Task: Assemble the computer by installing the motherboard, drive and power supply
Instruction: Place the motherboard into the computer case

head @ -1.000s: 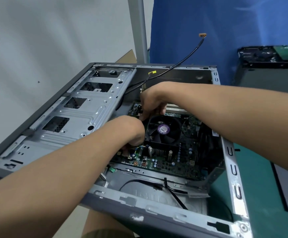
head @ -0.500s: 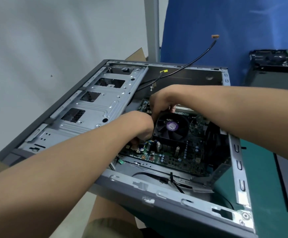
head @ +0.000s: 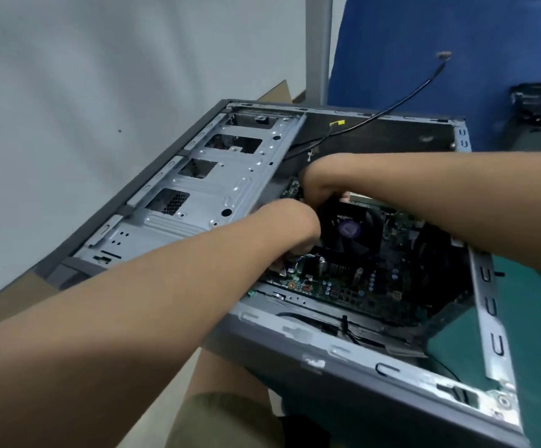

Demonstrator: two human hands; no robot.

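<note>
Faced pale grey wall point(head: 69, 92) at 10 o'clock and blue cloth point(head: 424, 43) at 1 o'clock, with green counter point(head: 527, 334) showing at 4 o'clock. Found grey steel case point(head: 359, 360) lying open side up. Noted stamped bare-metal drive cage point(head: 204, 189) inside it at 9 o'clock, with square cut-outs and one perforated panel. Saw green motherboard point(head: 359, 286) low in the case at centre, carrying black fan point(head: 348, 229) with a purple label too blurred to read; white print along the board's near edge was just as unreadable. Had left grip point(head: 295, 227) down at the fan's 8 o'clock, fingers curled under and hidden; could not tell what it held, if anything. Had right grip point(head: 317, 182) at the fan's 11 o'clock corner, knuckles up; could not tell there either. Traced thin black cable point(head: 401, 101) with yellow tag point(head: 337, 122) rising past the far rim toward 1 o'clock. Saw open room at 3 o'clock, between board and slotted rim.
</note>
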